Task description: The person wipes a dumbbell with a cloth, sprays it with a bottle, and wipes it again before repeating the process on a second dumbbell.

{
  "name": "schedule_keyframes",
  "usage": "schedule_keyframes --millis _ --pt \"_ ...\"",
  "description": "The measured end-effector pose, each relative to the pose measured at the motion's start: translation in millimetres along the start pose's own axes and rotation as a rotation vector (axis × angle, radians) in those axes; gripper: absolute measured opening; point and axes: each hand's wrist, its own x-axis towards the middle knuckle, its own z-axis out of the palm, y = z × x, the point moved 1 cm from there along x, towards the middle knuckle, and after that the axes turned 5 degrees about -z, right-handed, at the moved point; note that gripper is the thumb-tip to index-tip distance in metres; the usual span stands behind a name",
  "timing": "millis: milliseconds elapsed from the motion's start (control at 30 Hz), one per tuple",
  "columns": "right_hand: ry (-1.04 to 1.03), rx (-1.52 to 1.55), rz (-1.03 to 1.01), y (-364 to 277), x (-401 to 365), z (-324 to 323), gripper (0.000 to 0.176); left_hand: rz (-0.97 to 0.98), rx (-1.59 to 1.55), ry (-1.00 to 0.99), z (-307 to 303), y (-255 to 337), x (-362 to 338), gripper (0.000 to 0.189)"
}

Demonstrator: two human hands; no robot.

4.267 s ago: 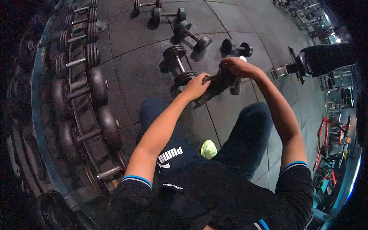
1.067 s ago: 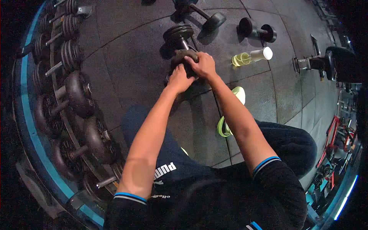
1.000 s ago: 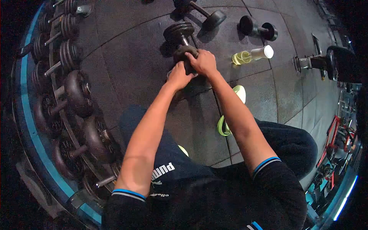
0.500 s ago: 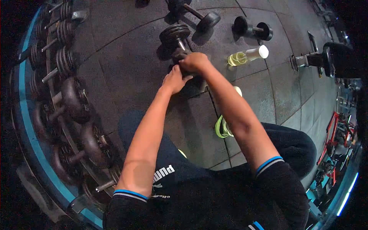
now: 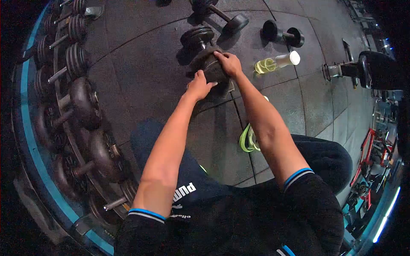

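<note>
A dumbbell (image 5: 197, 37) with stacked black plates and a metal handle lies on the floor in front of me. Over its near end is what looks like a dark grey cloth (image 5: 209, 62), its weave not clear. My right hand (image 5: 230, 65) holds the cloth's right side, fingertips on its upper edge. At the near left, my left hand (image 5: 199, 87) is curled against the covered end, thumb and fingers gripping it. The cloth hides much of that end. To the right, a clear bottle of yellow liquid with a white top (image 5: 276, 62) lies tilted in view.
Two more dumbbells, one (image 5: 232, 22) behind and another (image 5: 282, 34) at the back right, rest on the tiled rubber floor (image 5: 141, 64). A dumbbell rack (image 5: 60, 100) lines the left. Yellow-green shoe edging (image 5: 247, 138) shows by my right arm. Bench equipment (image 5: 369, 70) stands right.
The dark cloth, bunched under both hands before, now spreads over the dumbbell's near end. My right hand has shifted to the right; my left hand moved slightly right.
</note>
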Motion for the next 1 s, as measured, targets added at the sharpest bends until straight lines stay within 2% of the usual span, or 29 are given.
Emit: schedule_keyframes --millis 100,167,233,333,433,467,500,567,667,767,800,833,867,900,967,1000 --pt "0.090 -0.154 0.175 1.9 -9.9 15.3 0.075 -0.067 -0.126 -0.025 17.8 -11.1 27.2 0.086" --pt "0.112 -0.188 0.145 -29.5 -48.4 14.6 0.076 -0.146 -0.175 -0.034 21.2 -17.3 37.1 0.086" --pt "0.400 -0.361 -0.291 -6.8 -69.4 44.1 0.076 -0.149 -0.250 0.003 22.5 -19.0 32.6 0.086" --pt "0.482 -0.532 -0.404 -19.2 -91.9 46.2 0.080 -0.175 -0.311 -0.004 21.9 -26.7 29.8 0.086" --pt "0.110 -0.285 -0.154 -31.8 -68.8 17.7 0.103 -0.165 -0.198 -0.028 6.7 -7.7 8.5 0.079" --pt "-0.008 -0.290 0.002 -41.2 -59.8 4.1 0.109 -0.169 -0.163 -0.021 4.5 -4.2 7.9 0.078" --pt "-0.142 -0.195 0.119 -34.2 -42.6 -4.3 0.106 -0.175 -0.129 -0.017 3.7 -1.1 7.2 0.077" --pt "-0.194 -0.110 0.229 -2.0 -8.5 -2.2 0.103 -0.165 -0.155 -0.006 3.7 7.4 8.3 0.082" --pt "-0.094 -0.081 0.230 34.3 16.9 12.4 0.094 -0.190 -0.116 -0.002 1.4 23.5 3.2 0.084" --pt "0.071 -0.099 0.155 -9.1 -28.6 9.5 0.083 -0.187 -0.061 0.041 -0.4 30.0 6.1 0.083" --pt "0.212 -0.213 -0.011 -28.0 -53.4 16.4 0.070 -0.159 -0.014 0.073 11.7 18.5 14.0 0.081" --pt "0.358 -0.398 -0.280 -15.3 -62.9 37.0 0.065 -0.132 0.030 0.102 20.1 11.7 17.2 0.080" --pt "0.357 -0.533 -0.328 -23.7 -77.7 45.4 0.066 -0.064 -0.243 -0.025 -2.2 20.9 4.6 0.070" --pt "0.358 -0.668 -0.377 -33.9 -87.2 46.6 0.067 0.013 -0.044 0.109 19.5 -0.4 15.4 0.059" --pt "0.314 -0.609 -0.437 -37.8 -82.8 36.2 0.068 0.145 0.007 0.133 11.5 1.5 6.1 0.062" --pt "0.297 -0.577 -0.464 -39.8 -78.3 31.2 0.069 0.099 0.006 0.136 13.7 2.1 8.4 0.064"
